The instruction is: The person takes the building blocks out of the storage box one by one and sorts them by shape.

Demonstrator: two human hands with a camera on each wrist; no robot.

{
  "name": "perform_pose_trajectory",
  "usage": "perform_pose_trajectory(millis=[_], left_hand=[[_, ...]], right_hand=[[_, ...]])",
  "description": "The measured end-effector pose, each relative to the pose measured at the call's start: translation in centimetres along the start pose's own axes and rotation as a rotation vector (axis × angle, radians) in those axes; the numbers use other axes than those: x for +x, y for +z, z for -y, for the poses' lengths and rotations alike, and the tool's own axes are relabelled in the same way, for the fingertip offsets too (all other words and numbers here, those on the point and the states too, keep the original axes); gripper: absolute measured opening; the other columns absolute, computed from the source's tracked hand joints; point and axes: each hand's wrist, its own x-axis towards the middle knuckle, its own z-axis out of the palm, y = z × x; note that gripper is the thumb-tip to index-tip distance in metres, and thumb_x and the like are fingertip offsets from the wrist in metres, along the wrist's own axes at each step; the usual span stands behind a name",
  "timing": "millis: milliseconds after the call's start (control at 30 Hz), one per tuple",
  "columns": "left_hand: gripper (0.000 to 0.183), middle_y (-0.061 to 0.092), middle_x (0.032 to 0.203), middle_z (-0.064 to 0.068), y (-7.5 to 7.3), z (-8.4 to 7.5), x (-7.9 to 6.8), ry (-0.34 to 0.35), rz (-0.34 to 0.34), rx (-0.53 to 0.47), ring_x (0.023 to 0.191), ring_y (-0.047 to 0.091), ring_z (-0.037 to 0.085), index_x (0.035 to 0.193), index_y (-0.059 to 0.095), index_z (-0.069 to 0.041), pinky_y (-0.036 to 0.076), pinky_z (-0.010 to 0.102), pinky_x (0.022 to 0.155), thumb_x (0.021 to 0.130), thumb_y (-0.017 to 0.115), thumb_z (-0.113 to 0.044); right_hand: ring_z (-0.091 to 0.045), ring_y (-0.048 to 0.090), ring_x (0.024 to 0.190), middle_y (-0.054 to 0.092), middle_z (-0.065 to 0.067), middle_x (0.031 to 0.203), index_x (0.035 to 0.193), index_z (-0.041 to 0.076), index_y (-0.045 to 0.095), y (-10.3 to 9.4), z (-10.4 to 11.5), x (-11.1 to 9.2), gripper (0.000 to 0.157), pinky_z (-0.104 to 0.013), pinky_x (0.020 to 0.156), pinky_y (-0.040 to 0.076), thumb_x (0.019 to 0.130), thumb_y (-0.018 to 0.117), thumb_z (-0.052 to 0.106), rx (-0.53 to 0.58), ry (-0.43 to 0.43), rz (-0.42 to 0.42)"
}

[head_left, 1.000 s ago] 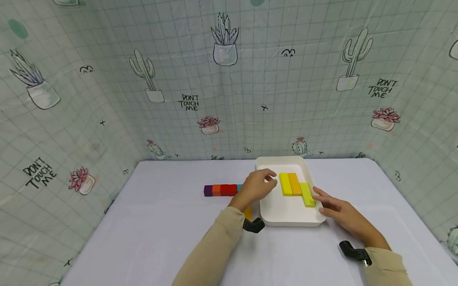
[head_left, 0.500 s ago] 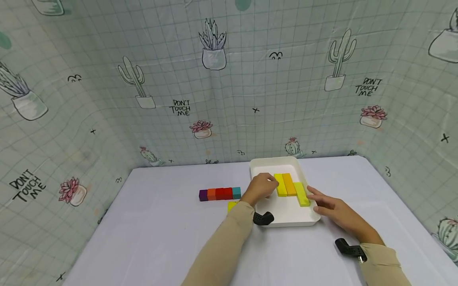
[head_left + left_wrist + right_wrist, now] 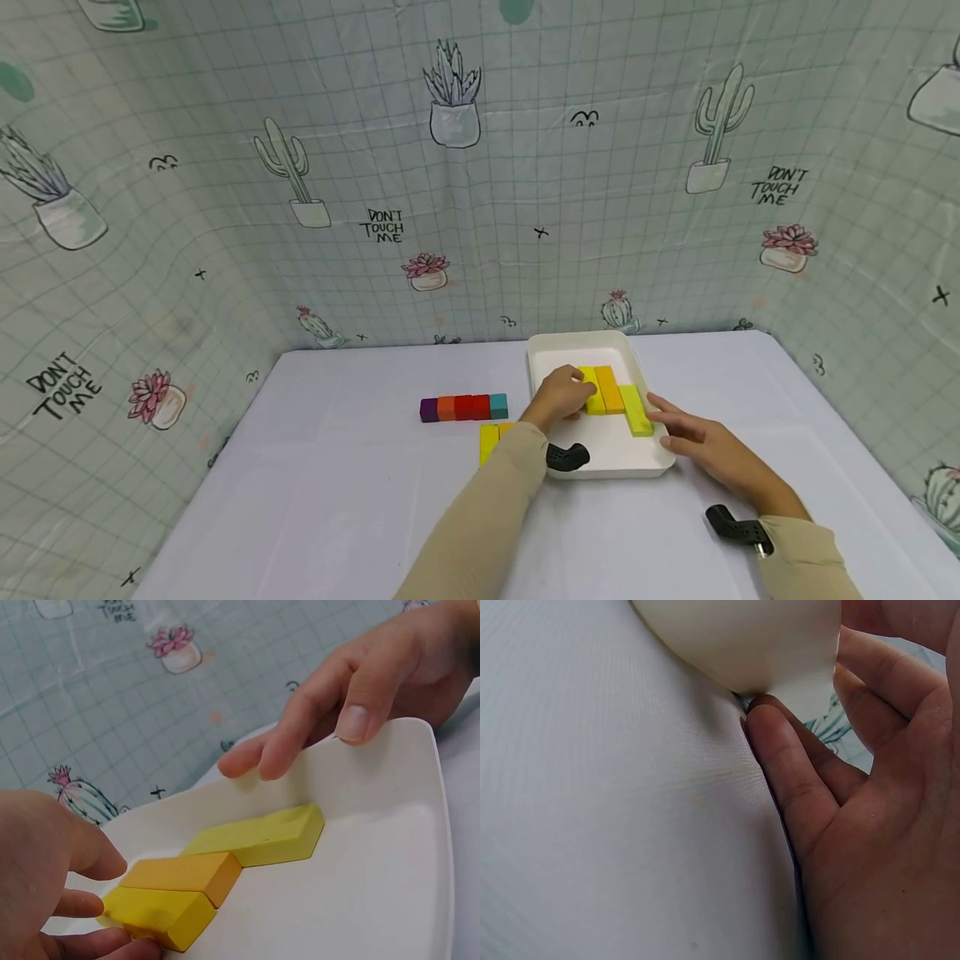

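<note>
In the head view a white tray (image 3: pixel 622 458) holds a yellow block (image 3: pixel 596 404), an orange-yellow block (image 3: pixel 611 392) and a lime block (image 3: pixel 637 412). The first two lie side by side, and the lime one is set nearer to me. My left hand (image 3: pixel 558 395) reaches into the tray and grips the yellow block; in the left wrist view its fingertips sit at the block's far end and along its side. With my right hand (image 3: pixel 705 437) I hold the tray's right wall, fingertips over the rim.
Left of the tray is a row of small coloured blocks, with a purple block (image 3: pixel 429 410) at one end and a teal block (image 3: pixel 498 406) at the other. Another yellow block (image 3: pixel 488 443) lies nearer, partly behind my left sleeve. A patterned curtain (image 3: pixel 480 192) stands behind the table.
My left hand has moved right, from over the tray's left side onto the yellow block. The blocks stay put within the tray. My right hand keeps its place at the rim.
</note>
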Motion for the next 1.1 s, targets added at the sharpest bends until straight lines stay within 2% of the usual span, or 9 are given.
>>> perform_pose_trajectory(millis=[100, 300, 433, 533, 700, 900, 1100], left_hand=[[0.04, 0.06, 0.09, 0.001, 0.18, 0.2, 0.25, -0.008, -0.003, -0.018, 0.064, 0.056, 0.016, 0.129, 0.062, -0.012, 0.054, 0.029, 0.066, 0.093, 0.069, -0.028], [0.054, 0.061, 0.082, 0.003, 0.1, 0.07, 0.38, -0.035, 0.03, -0.049, 0.051, 0.045, 0.016, 0.144, 0.054, -0.013, 0.045, 0.026, 0.057, 0.093, 0.069, -0.026], [0.056, 0.059, 0.078, 0.006, 0.08, 0.0, 0.43, -0.041, 0.044, -0.058, 0.051, 0.045, 0.017, 0.145, 0.052, -0.014, 0.044, 0.026, 0.057, 0.093, 0.071, -0.02], [0.058, 0.059, 0.079, 0.006, 0.05, 0.1, 0.53, -0.038, 0.047, -0.053, 0.052, 0.045, 0.017, 0.146, 0.051, -0.014, 0.044, 0.026, 0.057, 0.092, 0.071, -0.017], [0.065, 0.059, 0.091, 0.004, 0.01, 0.21, 0.67, -0.022, 0.049, -0.052, 0.054, 0.046, 0.016, 0.149, 0.048, -0.013, 0.045, 0.025, 0.058, 0.089, 0.073, -0.012], [0.067, 0.061, 0.102, 0.003, 0.36, 0.33, 0.81, -0.021, 0.033, -0.011, 0.06, 0.05, 0.017, 0.148, 0.049, -0.014, 0.048, 0.027, 0.064, 0.087, 0.077, -0.013], [0.051, 0.06, 0.095, 0.0, 0.66, 0.26, 0.65, -0.005, -0.005, 0.058, 0.08, 0.055, 0.019, 0.133, 0.061, -0.013, 0.05, 0.033, 0.077, 0.085, 0.079, -0.013]], right_hand=[[-0.039, 0.015, 0.15, 0.025, -0.001, 0.164, 0.147, 0.013, 0.052, 0.06, -0.03, -0.04, 0.052, -0.067, 0.113, 0.019, 0.099, 0.063, 0.032, 0.003, -0.005, -0.003], [-0.037, 0.015, 0.15, 0.024, 0.001, 0.164, 0.146, 0.016, 0.054, 0.13, -0.46, 0.15, 0.052, -0.066, 0.113, 0.019, 0.099, 0.062, 0.037, 0.009, 0.011, -0.005], [-0.036, 0.014, 0.15, 0.024, 0.002, 0.164, 0.145, 0.017, 0.054, 0.22, -0.66, 0.25, 0.051, -0.066, 0.113, 0.018, 0.099, 0.062, 0.037, 0.024, 0.014, -0.006], [-0.036, 0.014, 0.15, 0.024, 0.003, 0.164, 0.145, 0.017, 0.055, 0.26, -0.62, 0.3, 0.051, -0.066, 0.114, 0.018, 0.099, 0.063, 0.037, 0.027, 0.016, -0.004], [-0.037, 0.015, 0.15, 0.025, 0.002, 0.164, 0.145, 0.016, 0.054, 0.18, -0.27, 0.24, 0.051, -0.065, 0.114, 0.019, 0.099, 0.062, 0.036, 0.006, 0.01, -0.004], [-0.036, 0.016, 0.15, 0.026, 0.001, 0.164, 0.145, 0.015, 0.054, 0.14, 0.05, 0.08, 0.051, -0.064, 0.113, 0.021, 0.099, 0.063, 0.035, 0.004, 0.008, -0.006], [-0.037, 0.016, 0.15, 0.025, 0.002, 0.164, 0.145, 0.016, 0.054, 0.18, 0.05, 0.07, 0.051, -0.062, 0.114, 0.022, 0.099, 0.062, 0.036, 0.009, 0.014, -0.006]])
